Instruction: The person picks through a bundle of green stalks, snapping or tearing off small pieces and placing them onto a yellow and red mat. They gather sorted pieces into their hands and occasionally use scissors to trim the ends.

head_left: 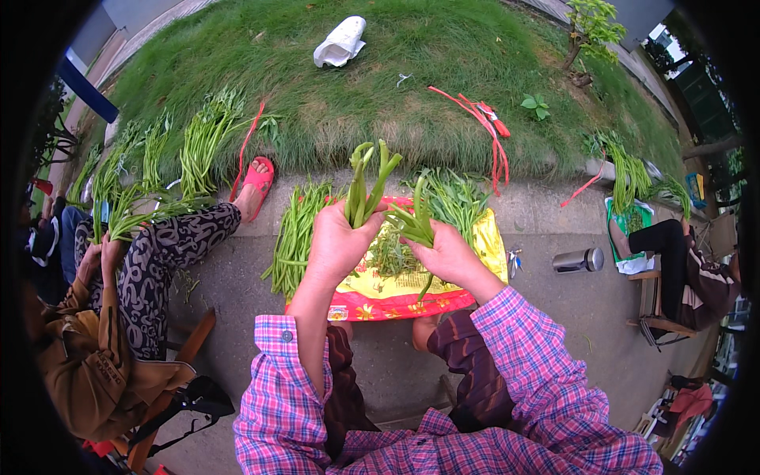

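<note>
My left hand (339,241) is closed around a bunch of thick green stems (366,184) that stick upward from the fist. My right hand (447,255) grips a smaller cluster of green stalks (415,219), tips pointing up and left, almost touching the left bunch. Both hands hover above a yellow and red printed sheet (487,245) spread on the pavement. Loose green leafy stalks (455,198) lie on that sheet. My forearms wear pink plaid sleeves.
A pile of green stems (297,229) lies left of the sheet. A seated person (150,261) at left holds greens, with more bundles (198,146) on the grass. Red ties (491,131), a white bag (340,43), a metal flask (578,260), another seated person (681,261).
</note>
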A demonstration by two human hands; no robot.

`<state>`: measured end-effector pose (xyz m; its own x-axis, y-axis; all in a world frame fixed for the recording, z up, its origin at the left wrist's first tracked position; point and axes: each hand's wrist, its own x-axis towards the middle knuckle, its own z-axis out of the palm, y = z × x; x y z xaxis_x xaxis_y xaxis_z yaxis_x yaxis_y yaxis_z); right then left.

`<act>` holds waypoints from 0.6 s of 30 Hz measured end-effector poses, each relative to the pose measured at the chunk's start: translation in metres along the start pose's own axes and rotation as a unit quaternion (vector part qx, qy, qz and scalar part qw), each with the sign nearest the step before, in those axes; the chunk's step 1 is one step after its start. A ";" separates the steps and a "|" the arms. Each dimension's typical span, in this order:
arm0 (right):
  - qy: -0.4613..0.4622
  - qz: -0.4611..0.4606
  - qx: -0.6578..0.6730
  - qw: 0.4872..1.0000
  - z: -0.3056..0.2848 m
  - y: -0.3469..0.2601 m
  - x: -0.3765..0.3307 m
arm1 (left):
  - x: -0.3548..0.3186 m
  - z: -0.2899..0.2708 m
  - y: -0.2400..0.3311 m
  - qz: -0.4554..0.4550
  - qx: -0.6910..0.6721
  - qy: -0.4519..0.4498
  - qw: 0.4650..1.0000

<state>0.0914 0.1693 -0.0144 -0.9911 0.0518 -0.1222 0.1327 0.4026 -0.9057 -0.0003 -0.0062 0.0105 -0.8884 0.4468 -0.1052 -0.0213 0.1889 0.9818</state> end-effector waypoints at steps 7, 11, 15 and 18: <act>-0.010 0.023 -0.093 0.995 -0.004 0.001 -0.001 | -0.004 -0.002 0.006 -0.024 0.158 0.010 0.987; -0.009 0.024 -0.090 0.996 -0.004 -0.001 -0.002 | -0.002 -0.002 -0.003 0.000 0.186 0.015 0.982; -0.015 0.044 -0.113 0.993 -0.006 0.003 -0.002 | -0.003 0.001 -0.006 0.008 0.211 0.009 0.977; -0.013 0.039 -0.107 0.993 -0.005 0.002 -0.003 | -0.004 0.001 -0.005 0.000 0.206 0.013 0.978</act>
<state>0.0941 0.1742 -0.0137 -0.9771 0.0673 -0.2020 0.2028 0.5831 -0.7866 0.0035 -0.0079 0.0057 -0.9001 0.4250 -0.0965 0.1603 0.5288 0.8335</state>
